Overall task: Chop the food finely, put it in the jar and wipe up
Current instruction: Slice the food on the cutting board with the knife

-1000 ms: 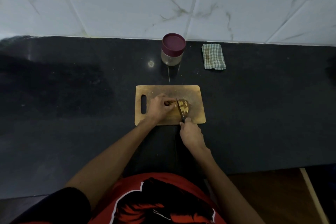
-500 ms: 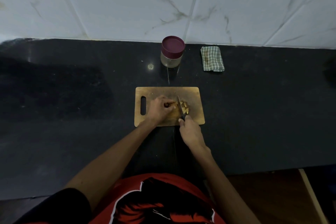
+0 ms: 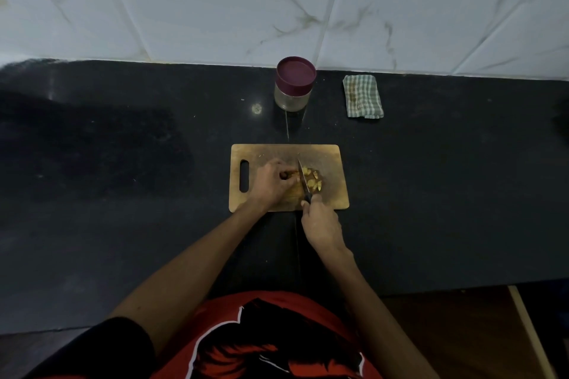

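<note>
A wooden cutting board (image 3: 329,157) lies on the black counter. Yellowish cut slices of food (image 3: 312,180) sit on its middle. My left hand (image 3: 271,183) holds the uncut piece just left of them with curled fingers. My right hand (image 3: 320,224) grips the handle of a knife (image 3: 303,178), whose blade stands between my left fingers and the slices. A glass jar (image 3: 292,98) with a maroon lid stands behind the board. To the jar's right lies a folded green checked cloth (image 3: 363,97).
The black counter (image 3: 123,194) stretches wide on both sides of the board. A white marble-tiled wall (image 3: 277,3) backs it. The counter's front edge runs near my body, with a wooden floor (image 3: 462,332) at the lower right.
The knife blade has shifted slightly left toward my left fingers, and more cut slices lie to its right. Both hands stay on the board.
</note>
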